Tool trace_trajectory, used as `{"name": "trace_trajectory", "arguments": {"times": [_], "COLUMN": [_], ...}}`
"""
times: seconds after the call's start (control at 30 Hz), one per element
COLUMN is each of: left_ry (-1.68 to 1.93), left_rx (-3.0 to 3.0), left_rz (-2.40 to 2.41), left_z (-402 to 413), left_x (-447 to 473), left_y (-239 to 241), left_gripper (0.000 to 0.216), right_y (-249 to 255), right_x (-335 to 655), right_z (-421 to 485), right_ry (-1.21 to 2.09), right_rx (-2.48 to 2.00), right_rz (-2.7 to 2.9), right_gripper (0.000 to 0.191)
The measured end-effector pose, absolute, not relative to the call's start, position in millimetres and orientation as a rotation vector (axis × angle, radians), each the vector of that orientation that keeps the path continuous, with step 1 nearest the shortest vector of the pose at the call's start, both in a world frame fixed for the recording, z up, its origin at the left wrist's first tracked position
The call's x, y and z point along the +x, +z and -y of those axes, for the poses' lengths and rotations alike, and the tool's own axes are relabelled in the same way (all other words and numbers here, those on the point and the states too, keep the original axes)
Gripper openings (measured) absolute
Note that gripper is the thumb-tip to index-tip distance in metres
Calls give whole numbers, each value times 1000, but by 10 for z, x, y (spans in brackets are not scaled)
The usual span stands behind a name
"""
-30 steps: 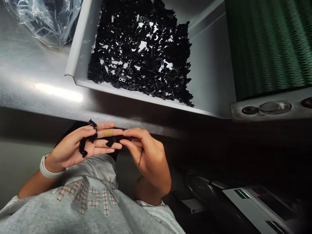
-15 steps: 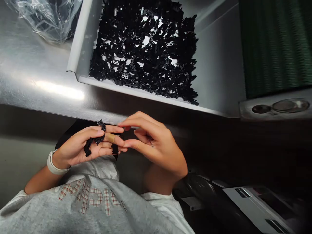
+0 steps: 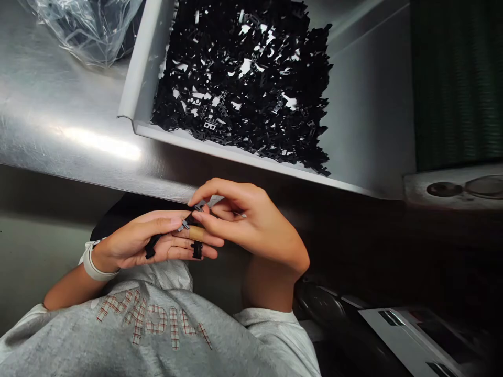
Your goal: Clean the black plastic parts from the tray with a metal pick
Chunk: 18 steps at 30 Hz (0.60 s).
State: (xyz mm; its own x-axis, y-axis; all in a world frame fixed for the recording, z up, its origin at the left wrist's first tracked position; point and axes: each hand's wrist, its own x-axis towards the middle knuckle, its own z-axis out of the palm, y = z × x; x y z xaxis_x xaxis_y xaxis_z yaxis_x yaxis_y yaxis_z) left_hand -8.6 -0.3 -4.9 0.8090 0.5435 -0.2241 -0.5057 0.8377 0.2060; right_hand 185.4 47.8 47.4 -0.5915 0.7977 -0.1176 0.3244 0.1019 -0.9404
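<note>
Palm up, my left hand (image 3: 137, 235) holds a few small black plastic parts and has a tan bandage (image 3: 196, 233) round one finger. Its thumb presses on one black plastic part (image 3: 188, 220) lying across the fingers. The thumb and forefinger of my right hand (image 3: 263, 228) pinch the far end of that same part. Another black piece (image 3: 151, 247) rests in the left palm, and a third piece (image 3: 197, 250) lies on the outer fingers.
A white tray (image 3: 133, 68) with a heap of black plastic parts (image 3: 239, 78) stands on the metal table (image 3: 58, 104). A clear plastic bag (image 3: 94, 36) lies at its left. Dark green ridged material (image 3: 456, 84) is at the right, a white device (image 3: 396, 335) lower right.
My right fingers have closed on the end of the part under my left thumb, which now lies across the fingers. The view has shifted slightly to the left.
</note>
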Motion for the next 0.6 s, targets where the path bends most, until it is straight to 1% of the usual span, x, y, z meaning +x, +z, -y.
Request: {"name": "trace_trajectory", "arguments": {"times": [0.1,0.2,0.3,0.37,0.6], "left_ry": [589,616,634,638,661], "left_rx": [102,79,66,60,93], "left_rz": [-252,-280,-289,-263,-220], "left_z": [-14,-27,-26,-20,-17], "left_x": [-119,-139,-131,-115,-94], "left_y": [-45,-35,-33,-36,-47], "left_gripper": [31,33,31,30,25], "right_y": [463,386,274,203,87], "right_x": [1919,1944,1921,1890,1802], "right_z": [-325,-193,-110,-79,-46], "right_ry": [1203,919,841,818,588], "right_rx": [-1184,-1188,-1120,-1099,-1089], "right_rz": [1877,1867,1814,1778,1827], "right_gripper": [8,18,27,30,29]}}
